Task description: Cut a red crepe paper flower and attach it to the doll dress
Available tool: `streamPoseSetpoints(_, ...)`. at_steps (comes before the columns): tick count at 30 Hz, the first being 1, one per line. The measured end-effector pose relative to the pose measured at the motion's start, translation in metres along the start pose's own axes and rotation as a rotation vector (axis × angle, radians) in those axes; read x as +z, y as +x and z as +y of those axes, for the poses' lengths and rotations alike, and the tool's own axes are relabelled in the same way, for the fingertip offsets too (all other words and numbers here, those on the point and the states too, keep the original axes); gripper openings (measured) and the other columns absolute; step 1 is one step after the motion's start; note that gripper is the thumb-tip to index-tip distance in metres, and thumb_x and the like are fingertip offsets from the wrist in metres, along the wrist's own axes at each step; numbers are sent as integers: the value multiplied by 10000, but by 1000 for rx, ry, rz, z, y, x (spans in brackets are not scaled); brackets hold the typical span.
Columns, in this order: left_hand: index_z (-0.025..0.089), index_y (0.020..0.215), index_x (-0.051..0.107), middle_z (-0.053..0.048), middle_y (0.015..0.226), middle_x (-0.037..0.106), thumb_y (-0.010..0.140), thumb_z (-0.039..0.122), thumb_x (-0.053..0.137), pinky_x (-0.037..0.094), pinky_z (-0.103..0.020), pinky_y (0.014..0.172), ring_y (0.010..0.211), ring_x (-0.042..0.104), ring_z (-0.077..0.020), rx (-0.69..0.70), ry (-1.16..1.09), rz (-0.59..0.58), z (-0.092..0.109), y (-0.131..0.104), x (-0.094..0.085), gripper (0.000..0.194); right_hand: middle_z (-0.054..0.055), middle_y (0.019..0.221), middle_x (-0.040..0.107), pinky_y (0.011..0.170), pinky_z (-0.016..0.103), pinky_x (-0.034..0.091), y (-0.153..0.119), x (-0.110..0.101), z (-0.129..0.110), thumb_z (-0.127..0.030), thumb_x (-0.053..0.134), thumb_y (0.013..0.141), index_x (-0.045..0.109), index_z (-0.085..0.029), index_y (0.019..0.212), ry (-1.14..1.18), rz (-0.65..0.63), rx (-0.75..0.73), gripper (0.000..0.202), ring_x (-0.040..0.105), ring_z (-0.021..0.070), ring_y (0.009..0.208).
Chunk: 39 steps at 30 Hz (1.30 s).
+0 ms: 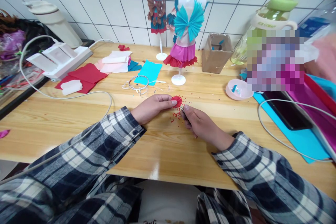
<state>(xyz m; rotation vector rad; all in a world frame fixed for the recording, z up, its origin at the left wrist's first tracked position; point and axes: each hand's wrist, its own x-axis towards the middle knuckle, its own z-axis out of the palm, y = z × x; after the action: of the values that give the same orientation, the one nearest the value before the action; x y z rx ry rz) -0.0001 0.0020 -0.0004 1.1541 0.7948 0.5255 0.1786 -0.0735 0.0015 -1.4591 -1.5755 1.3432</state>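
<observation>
Between the thumb and fingers of my left hand is a pleated red paper fan, its fringed edge spread toward the right. My right hand is closed around small scissors; their metal tips touch or nearly touch the fan's lower right edge, and the handles are mostly hidden by my fingers. Tiny red paper snips are scattered on the wooden table below and around the fan.
Behind my hands stand small dress forms in paper clothes, one with a blue pleated bow. A cardboard box, pink bowl and phone are to the right. Red paper, blue paper and a power strip lie left; a white cable crosses there.
</observation>
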Motion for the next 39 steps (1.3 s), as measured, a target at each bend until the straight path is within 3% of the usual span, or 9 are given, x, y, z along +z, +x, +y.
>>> streamPoseSetpoints(13,135,842,674,-53,854,678,748,379,690,457,-293,714,768,602,-162,20,92,22,1,-1,2,262,-35,580,430,502,244,342,3,-2,0,-509,267,949,370,-221,692,-132,3,-86,400,408,109,504)
streamPoseSetpoints(20,116,853,688,-73,884,697,753,310,700,447,-324,820,826,620,-174,-25,28,-116,5,-1,-7,219,-53,508,385,447,217,317,-2,-9,-11,-478,283,952,438,-195,680,-30,-120,125,422,363,83,437)
streamPoseSetpoints(27,113,842,695,-61,853,701,757,261,702,429,-313,854,825,616,-158,-31,-20,-185,7,-1,-10,171,-58,457,388,406,201,302,-4,-8,-14,-488,262,954,449,-189,681,32,-176,182,446,366,75,393)
streamPoseSetpoints(33,109,873,693,-90,923,703,759,299,705,429,-350,881,882,624,-189,-33,21,-146,4,0,-10,222,-52,491,425,442,210,321,-4,-6,-11,-521,283,941,449,-191,690,-53,-137,76,447,382,76,418)
streamPoseSetpoints(39,126,881,701,-61,893,696,771,309,700,432,-313,850,850,614,-157,-20,15,-110,3,0,-9,213,-44,549,432,499,237,330,-2,-2,-3,-527,264,945,401,-203,679,-119,-37,-46,440,395,92,482)
